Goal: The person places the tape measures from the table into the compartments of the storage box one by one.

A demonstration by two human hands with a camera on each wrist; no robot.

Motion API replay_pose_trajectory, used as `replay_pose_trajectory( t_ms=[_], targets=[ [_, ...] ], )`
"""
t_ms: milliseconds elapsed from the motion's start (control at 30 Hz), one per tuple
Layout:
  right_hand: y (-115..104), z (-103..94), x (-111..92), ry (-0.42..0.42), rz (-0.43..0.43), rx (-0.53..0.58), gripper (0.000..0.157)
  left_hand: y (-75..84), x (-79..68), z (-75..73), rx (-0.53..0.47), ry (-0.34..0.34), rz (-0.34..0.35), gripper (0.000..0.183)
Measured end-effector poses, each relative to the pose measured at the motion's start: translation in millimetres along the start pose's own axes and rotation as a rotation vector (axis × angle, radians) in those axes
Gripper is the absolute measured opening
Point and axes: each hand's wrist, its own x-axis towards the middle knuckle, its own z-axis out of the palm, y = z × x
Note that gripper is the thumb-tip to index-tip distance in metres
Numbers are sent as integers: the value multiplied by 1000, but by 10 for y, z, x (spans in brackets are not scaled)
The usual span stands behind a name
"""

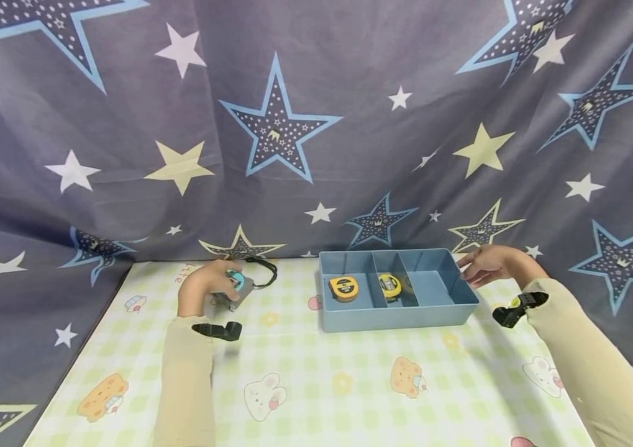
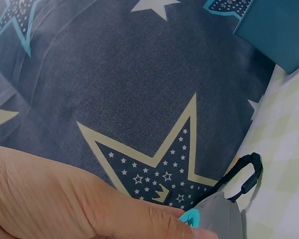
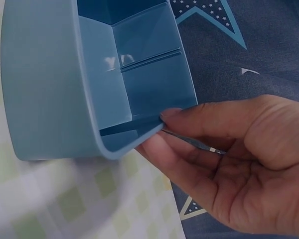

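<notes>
"Head view first. Where's the grey tape measure (image 1: pixel 245 290)?"

"Left of the frame's middle, towards the back of the bench (image 1: pixel 316 360). It's in the left hand (image 1: pixel 207 282), fingers closed about it, the black strap (image 1: pixel 275 273) looping off to the upper right."

"And the blue box (image 1: pixel 400 320)?"

"Right of centre, long axis running left to right, well apart from the grey one. The orange tape measure (image 1: pixel 344 288) is in its left compartment, the yellow tape measure (image 1: pixel 391 287) in the middle one. The right hand (image 1: pixel 497 262) is over at the box's right end, so the left is clearly the nearer to the grey piece."

"What does the left wrist view add?"

"Thumb tip on the teal centre (image 2: pixel 190 217), lower right. The other fingers are hidden there, so I can't tell their grip from that side. The box fills the upper right corner: up from the hand, across a gap."

"Right wrist view?"

"Fingers pinching the box's end wall, thumb at the rim, right of the middle. No grey tape measure in sight. To my mind, everything turns on that sideways gap between the left hand and the box's left end."
</notes>
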Motion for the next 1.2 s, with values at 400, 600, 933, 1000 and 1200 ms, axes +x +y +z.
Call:
replay_pose_trajectory(
  t_ms=[400, 600, 933, 1000, 1200],
  targets=[
    [85, -71, -95, 17, 14, 19, 69, 77, 103, 29, -22, 10, 2, 79],
    [93, -62, -69, 6, 13, 45, 69, 50, 84, 29, -32, 21, -13, 80],
    [44, -42, -11, -13, 7, 38, 70, -30, 27, 31, -86, 22, -40, 80],
    [32, -36, 15, -12, 4, 28, 69, -49, 20, 28, -91, 26, -45, 79],
    [33, -27, 25, -7, 10, 43, 70, -52, 25, 30, -70, 40, -34, 78]
  ],
)
